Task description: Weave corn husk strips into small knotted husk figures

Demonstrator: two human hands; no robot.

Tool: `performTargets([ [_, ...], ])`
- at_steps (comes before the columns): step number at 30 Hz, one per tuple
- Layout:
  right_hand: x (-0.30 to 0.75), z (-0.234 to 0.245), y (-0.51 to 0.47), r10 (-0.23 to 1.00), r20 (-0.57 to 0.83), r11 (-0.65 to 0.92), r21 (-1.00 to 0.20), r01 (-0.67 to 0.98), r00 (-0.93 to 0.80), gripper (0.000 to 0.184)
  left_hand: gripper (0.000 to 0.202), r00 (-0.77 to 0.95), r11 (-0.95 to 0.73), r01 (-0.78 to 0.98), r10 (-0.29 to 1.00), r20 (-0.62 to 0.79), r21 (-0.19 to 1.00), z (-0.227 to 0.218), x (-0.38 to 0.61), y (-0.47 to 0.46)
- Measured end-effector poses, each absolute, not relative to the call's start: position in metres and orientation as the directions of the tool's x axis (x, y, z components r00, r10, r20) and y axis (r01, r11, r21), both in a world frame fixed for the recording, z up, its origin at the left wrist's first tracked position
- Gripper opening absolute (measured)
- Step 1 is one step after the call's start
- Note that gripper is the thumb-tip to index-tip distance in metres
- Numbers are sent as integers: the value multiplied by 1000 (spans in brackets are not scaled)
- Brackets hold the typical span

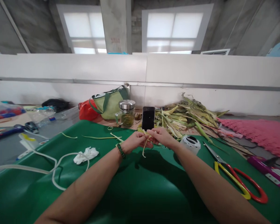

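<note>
My left hand (134,141), with a dark green bead bracelet (120,150) at its wrist, pinches a thin pale strip of corn husk (143,151). Close against it, my right hand (163,137) also has its fingers closed on the husk. One end of the strip hangs below the fingers, and short ends stick up above them. Exactly how the strip is folded or knotted between the fingertips is too small to tell. Just behind the hands a black phone (148,118) stands upright. Several loose husk strips (100,137) lie on the green mat (140,193) to the left.
A pile of corn husks (189,113) lies behind on the right. Open scissors (233,174) and a white roll (190,143) are near my right arm. Left are crumpled tissue (86,155) and a white cord (53,171). A glass jar (127,115) and green bag (109,102) stand behind.
</note>
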State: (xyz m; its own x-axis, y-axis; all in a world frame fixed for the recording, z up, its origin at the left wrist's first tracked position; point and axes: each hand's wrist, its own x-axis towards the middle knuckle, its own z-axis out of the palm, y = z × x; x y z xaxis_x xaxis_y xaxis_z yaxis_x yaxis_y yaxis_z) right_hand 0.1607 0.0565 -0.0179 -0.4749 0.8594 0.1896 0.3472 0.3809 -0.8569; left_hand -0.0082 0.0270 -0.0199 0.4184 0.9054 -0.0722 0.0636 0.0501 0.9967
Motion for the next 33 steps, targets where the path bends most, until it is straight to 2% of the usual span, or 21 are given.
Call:
performTargets([
  [3,158,-19,52,834,346,527,-730,435,-430,45,41,413,49,50,909,-65,998,-19,-5,24],
  [6,156,-19,49,827,434,561,-672,484,-356,47,35,386,14,56,922,-35,998,-16,-5,22],
  [9,155,-20,48,846,415,532,-701,474,-336,48,30,384,-22,76,923,-9,997,-15,-5,22],
  [12,155,-20,51,855,404,517,-721,461,-327,49,31,383,28,49,923,-45,998,-15,-5,21],
  [16,159,-15,55,882,368,454,-829,325,-295,45,32,335,145,-119,937,-98,982,-15,-6,23],
  [19,163,-9,54,860,270,399,-884,243,-432,36,27,306,157,-256,949,-74,954,-13,-8,24],
  [22,164,-6,51,794,229,392,-901,187,-564,36,28,332,108,-309,943,1,945,-11,-9,23],
  [27,164,-6,48,795,370,477,-871,118,-480,29,38,319,-73,-325,930,182,943,-12,-9,21],
  [31,164,-2,47,775,292,364,-931,18,-561,38,40,285,-185,-271,922,262,945,-11,-8,20],
  [33,164,-1,45,770,297,387,-921,43,-564,37,40,288,-223,-232,914,286,947,-9,-10,19],
])
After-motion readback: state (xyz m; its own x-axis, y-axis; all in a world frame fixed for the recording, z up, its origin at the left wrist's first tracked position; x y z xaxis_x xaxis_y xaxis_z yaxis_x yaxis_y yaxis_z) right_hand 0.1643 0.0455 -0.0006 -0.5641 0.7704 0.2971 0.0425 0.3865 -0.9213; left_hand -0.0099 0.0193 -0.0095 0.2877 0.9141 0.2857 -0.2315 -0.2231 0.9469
